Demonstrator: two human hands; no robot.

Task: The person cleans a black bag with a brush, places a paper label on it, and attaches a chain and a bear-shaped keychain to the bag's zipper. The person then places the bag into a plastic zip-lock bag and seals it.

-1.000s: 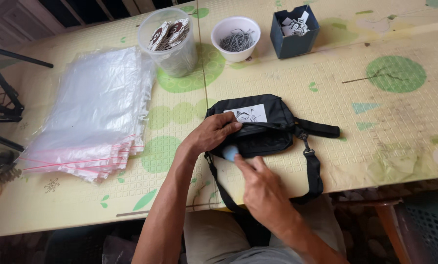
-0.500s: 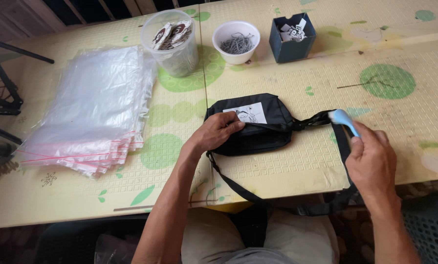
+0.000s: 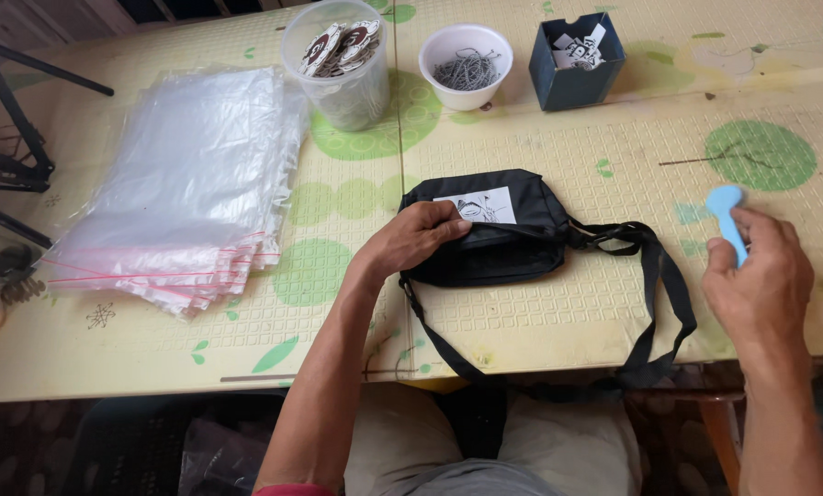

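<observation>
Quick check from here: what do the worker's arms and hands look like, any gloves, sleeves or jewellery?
Both hands, left hand and right hand, are bare: no gloves, rings or watch visible. Forearms are uncovered. A red sleeve edge shows at the left upper arm; the right arm's sleeve is out of frame.

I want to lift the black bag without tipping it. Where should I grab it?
Probably the strap, from the right: it lies loose beside the black bag, looping off the table edge. The left hand covers the bag's left end.

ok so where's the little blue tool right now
In the head view the blue tool is in the right hand, over the table's right side, right of the black bag and its strap.
</observation>
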